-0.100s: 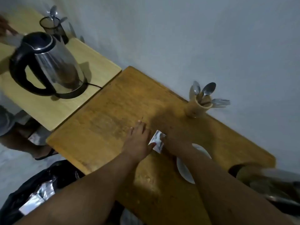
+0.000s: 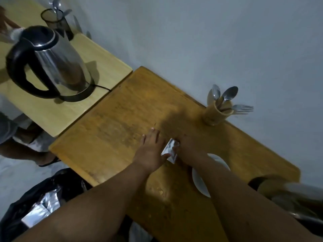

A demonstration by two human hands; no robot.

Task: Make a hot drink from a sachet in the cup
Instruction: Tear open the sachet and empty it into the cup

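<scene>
A small silver sachet sits between my two hands above the brown wooden table. My left hand has its fingers spread forward and its thumb pressed against the sachet's left edge. My right hand pinches the sachet's right side. A white saucer lies under my right forearm; any cup on it is hidden. A steel electric kettle with a black handle stands on its base on the lighter table at the left.
A wooden holder with spoons and a fork stands by the wall. A dark mesh holder with cutlery is behind the kettle. A black rubbish bag with foil wrappers sits low left. Another person's legs are at the left edge.
</scene>
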